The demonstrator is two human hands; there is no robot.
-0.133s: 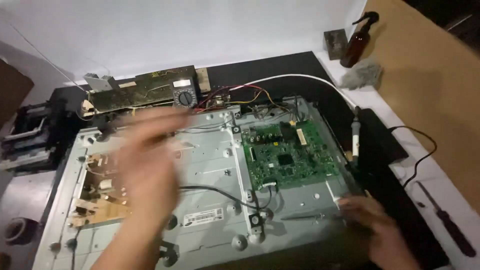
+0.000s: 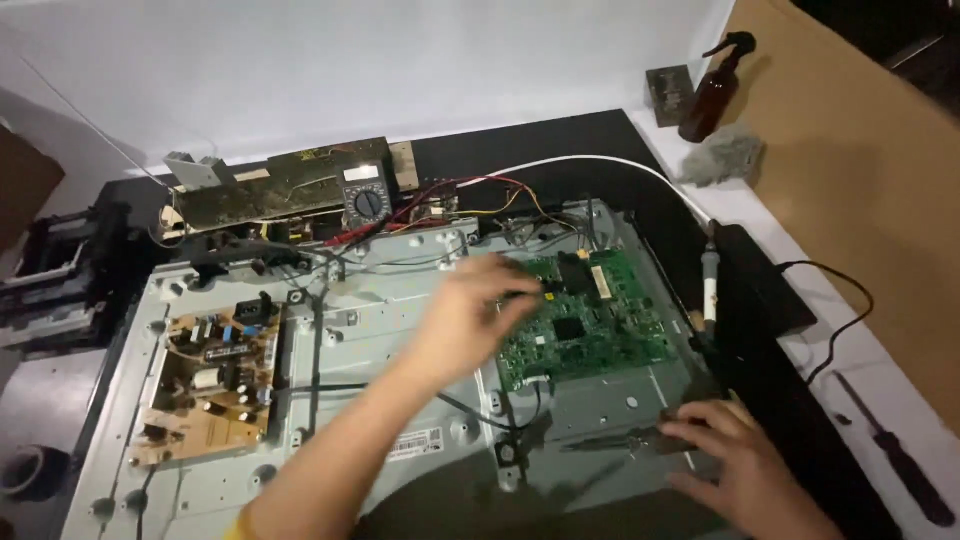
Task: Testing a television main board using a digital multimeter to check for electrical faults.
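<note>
The left hand (image 2: 480, 305) reaches the top left corner of the green board (image 2: 590, 325), fingers curled; I cannot tell if it grips. The board looks thin and easy to break, best held by its edges. The right hand (image 2: 735, 455) lies flat and open on the metal panel (image 2: 400, 340).

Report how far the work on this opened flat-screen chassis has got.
Done: the back cover is off, baring the grey metal chassis, with a tan power board and a green circuit board still in place. In hand: the left hand reaches the green board's left edge; the right hand rests flat on the chassis's lower right. Left: both boards remain mounted, cables still attached.
</note>
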